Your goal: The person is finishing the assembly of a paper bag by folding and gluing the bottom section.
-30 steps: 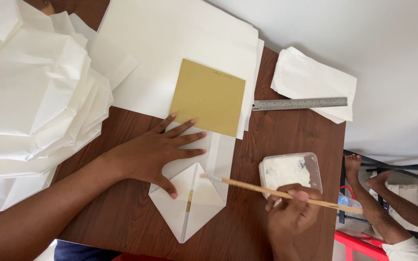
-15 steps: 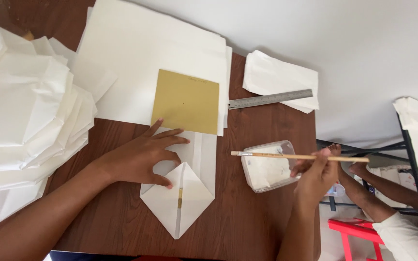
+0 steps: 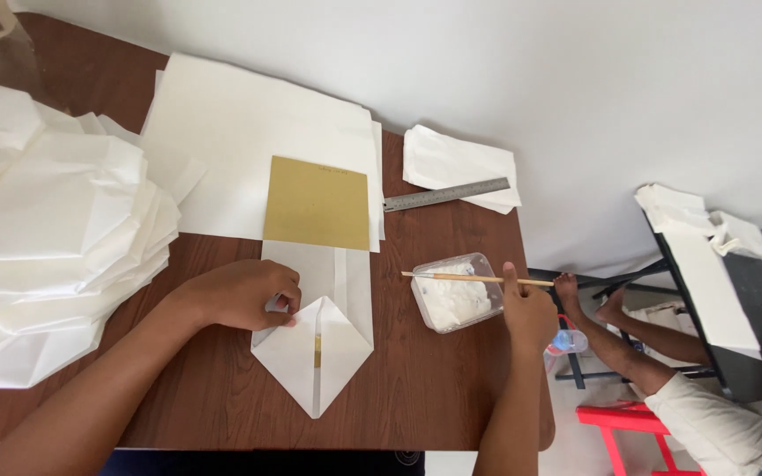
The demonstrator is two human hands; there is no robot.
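Single view, from the camera I wear on my head. It looks steeply down and slightly forward onto the brown counter [image 3: 451, 388], close enough that my forearms enter from the bottom edge and my left hand [image 3: 238, 295] and right hand [image 3: 526, 310] sit mid-frame. The white wall [image 3: 575, 79] fills the upper part, and the floor beyond the counter's right edge shows at lower right. No second view overlaps it.

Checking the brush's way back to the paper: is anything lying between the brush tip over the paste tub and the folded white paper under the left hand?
Nothing visible: bare tabletop separates the paste tub and folded paper; the brush in the right hand lies across the tub.
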